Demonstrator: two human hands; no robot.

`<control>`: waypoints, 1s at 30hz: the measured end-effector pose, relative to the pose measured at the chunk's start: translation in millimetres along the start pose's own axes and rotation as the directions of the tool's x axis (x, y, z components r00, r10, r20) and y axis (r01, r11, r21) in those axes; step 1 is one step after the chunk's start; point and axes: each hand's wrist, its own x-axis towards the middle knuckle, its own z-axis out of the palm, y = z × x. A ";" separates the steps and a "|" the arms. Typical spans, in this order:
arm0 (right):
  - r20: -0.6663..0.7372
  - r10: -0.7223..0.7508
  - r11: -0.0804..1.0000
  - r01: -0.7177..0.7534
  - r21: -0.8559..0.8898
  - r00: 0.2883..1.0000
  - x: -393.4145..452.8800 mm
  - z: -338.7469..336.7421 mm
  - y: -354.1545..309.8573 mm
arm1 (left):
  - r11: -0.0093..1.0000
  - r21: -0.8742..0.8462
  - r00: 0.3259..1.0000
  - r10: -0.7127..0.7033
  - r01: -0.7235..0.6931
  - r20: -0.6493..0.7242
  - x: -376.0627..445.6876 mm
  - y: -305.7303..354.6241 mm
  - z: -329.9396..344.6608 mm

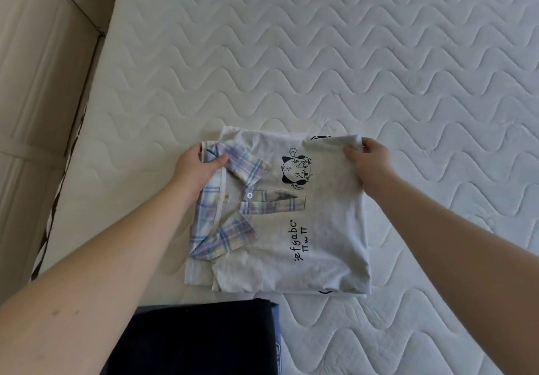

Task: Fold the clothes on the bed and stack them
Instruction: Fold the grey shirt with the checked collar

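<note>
A folded light grey polo shirt (326, 228) with a plaid collar, a cartoon face print and black lettering lies on the white quilted mattress (320, 53). Another white garment (230, 130) peeks out beneath its far edge. My left hand (194, 169) grips the shirt's far left corner at the collar, thumb on top. My right hand (368, 162) pinches the far right corner, lifting that edge slightly. A folded dark navy garment (198, 339) lies near the bottom of the view, just in front of the shirt.
The bed's left edge runs diagonally beside a beige panelled wall or headboard (38, 97). Bare mattress spreads beyond and to the right of the shirt. A blue item edge (277, 345) shows beside the navy garment.
</note>
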 end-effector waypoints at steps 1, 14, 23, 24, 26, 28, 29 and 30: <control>-0.009 -0.046 0.999 0.046 -0.008 0.999 1.5 -2.2 0.1 | 0.998 0.041 0.999 0.053 -0.052 -0.009 4.3 2.0 0.8; -0.074 -0.173 0.985 0.173 -0.004 0.982 17.8 -1.2 -0.3 | 0.937 0.181 0.928 0.330 -0.300 -0.171 7.4 4.8 11.9; 0.036 0.147 0.961 -0.134 -0.240 0.988 -23.2 -12.6 27.6 | 0.977 0.135 0.964 -0.133 0.167 -0.231 -12.0 -32.3 3.9; 0.070 0.169 0.954 -0.145 -0.261 0.983 -32.9 -13.2 34.6 | 0.967 0.158 0.966 -0.167 0.199 -0.197 -16.1 -40.8 -0.4; 0.128 0.207 0.941 -0.161 -0.297 0.970 -48.3 -13.5 44.0 | 0.954 0.197 0.974 -0.218 0.227 -0.068 -23.4 -52.5 -8.2; 0.157 0.220 0.943 -0.169 -0.286 0.963 -54.8 -12.8 49.5 | 0.954 0.173 0.959 -0.266 0.246 0.102 -29.9 -56.6 -13.2; 0.175 0.215 0.954 -0.168 -0.250 0.961 -56.1 -12.2 50.9 | 0.953 0.182 0.948 -0.274 0.244 0.163 -34.5 -55.6 -14.8; 0.197 0.203 0.965 -0.162 -0.204 0.959 -56.4 -11.9 51.8 | 0.953 0.200 0.942 -0.269 0.229 0.204 -39.4 -53.8 -15.7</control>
